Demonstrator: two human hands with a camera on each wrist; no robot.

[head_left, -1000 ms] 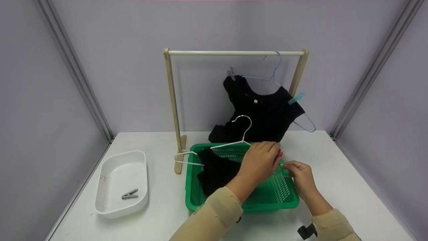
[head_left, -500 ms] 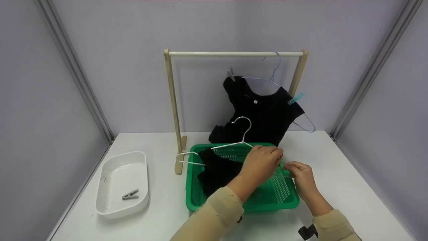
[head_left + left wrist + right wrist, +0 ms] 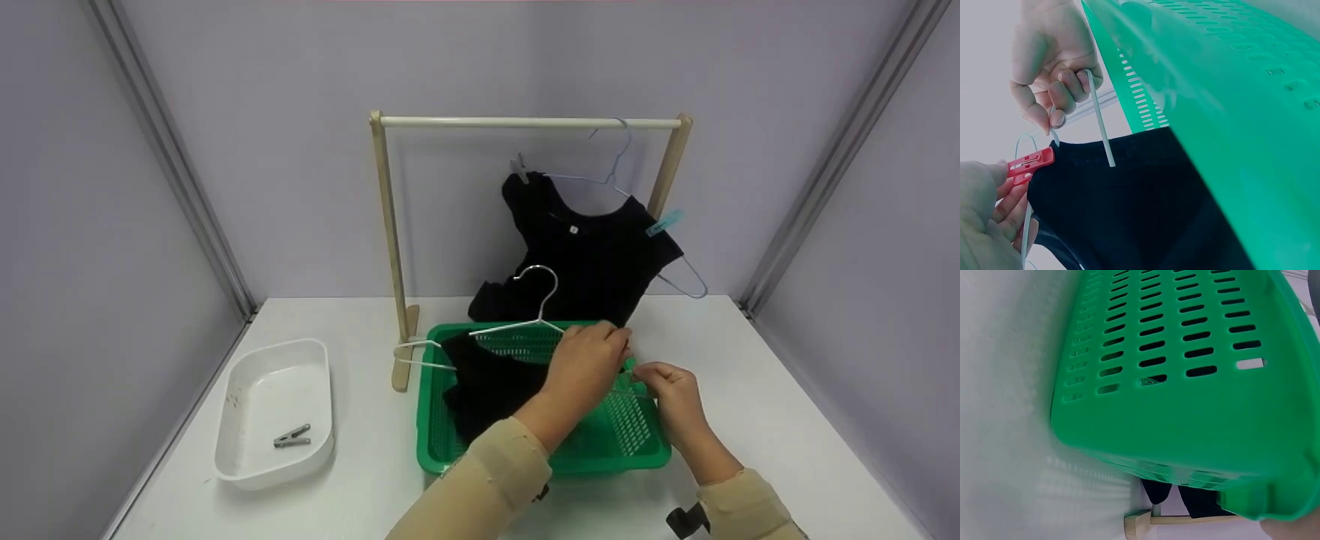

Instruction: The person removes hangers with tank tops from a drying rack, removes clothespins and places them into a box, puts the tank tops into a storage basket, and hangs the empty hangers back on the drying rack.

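The basket (image 3: 1179, 419) is green with rows of slots; the front top (image 3: 491, 386) is black, with a white hanger (image 3: 506, 328) and a red clip (image 3: 1033, 162). The rear top (image 3: 600, 255) is black with a white tag (image 3: 574, 229), a pale blue hanger (image 3: 615, 163), a turquoise clip (image 3: 665, 223) and a grey clip (image 3: 522, 169). Tray (image 3: 277, 390) and tabletop (image 3: 750, 390) are white, sleeves (image 3: 480, 480) beige.

Over there, a black garment (image 3: 491, 390) droops into the green basket (image 3: 600, 463) from a white hanger (image 3: 539, 322), hook upright, one end past the left edge; a red clothespin (image 3: 1033, 162) overlaps the garment's edge.
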